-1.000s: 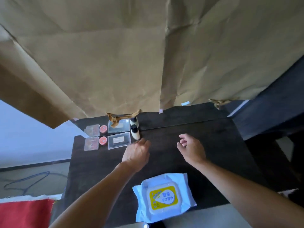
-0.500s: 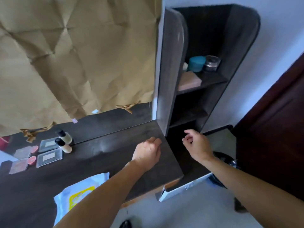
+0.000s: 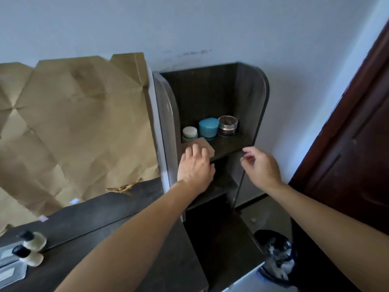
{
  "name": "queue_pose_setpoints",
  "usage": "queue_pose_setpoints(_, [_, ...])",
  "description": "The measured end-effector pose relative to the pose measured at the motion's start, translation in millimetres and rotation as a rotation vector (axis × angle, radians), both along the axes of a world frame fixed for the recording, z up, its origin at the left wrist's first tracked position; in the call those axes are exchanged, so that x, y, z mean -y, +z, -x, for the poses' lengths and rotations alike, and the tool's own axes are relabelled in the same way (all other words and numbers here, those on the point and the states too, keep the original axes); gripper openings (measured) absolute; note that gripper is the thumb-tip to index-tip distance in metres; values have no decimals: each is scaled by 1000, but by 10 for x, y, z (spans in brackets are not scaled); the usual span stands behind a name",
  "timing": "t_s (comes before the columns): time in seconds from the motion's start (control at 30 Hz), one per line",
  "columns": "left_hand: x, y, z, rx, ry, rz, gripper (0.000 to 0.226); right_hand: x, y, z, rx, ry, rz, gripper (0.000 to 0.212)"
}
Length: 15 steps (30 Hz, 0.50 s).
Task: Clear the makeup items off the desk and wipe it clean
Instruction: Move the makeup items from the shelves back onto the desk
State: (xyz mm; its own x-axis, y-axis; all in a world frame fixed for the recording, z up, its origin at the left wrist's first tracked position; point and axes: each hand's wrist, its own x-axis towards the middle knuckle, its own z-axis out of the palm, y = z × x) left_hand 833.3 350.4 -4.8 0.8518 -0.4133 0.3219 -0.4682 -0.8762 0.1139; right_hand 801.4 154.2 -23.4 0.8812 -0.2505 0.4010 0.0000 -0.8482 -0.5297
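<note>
My left hand reaches into the dark shelf unit and its straight fingers rest on top of a flat tan box at the shelf's front edge. My right hand hovers just right of it by the shelf edge, fingers loosely curled and holding nothing. Behind the box stand a white jar, a teal jar and a clear jar with dark contents. On the dark desk at far left stand a small black-capped bottle and a clear case.
Crumpled brown paper covers the mirror behind the desk. A black-lined bin stands on the floor right of the desk, below the shelves. A dark red door fills the right side. The lower shelves look bare.
The view swung right from the desk to the shelf unit. My left hand rose from the desktop onto the tan box on the shelf; my right hand rose beside it.
</note>
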Motion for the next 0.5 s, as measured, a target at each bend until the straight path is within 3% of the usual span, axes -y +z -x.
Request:
queue_pose_setpoints(0.27, [271, -77, -337, -165, 218, -251, 76, 72, 254, -632, 109, 100, -41, 26])
queue_pose_setpoints(0.5, [255, 35, -360, -107, 188, -367, 56, 149, 423, -1208, 162, 250, -81, 25])
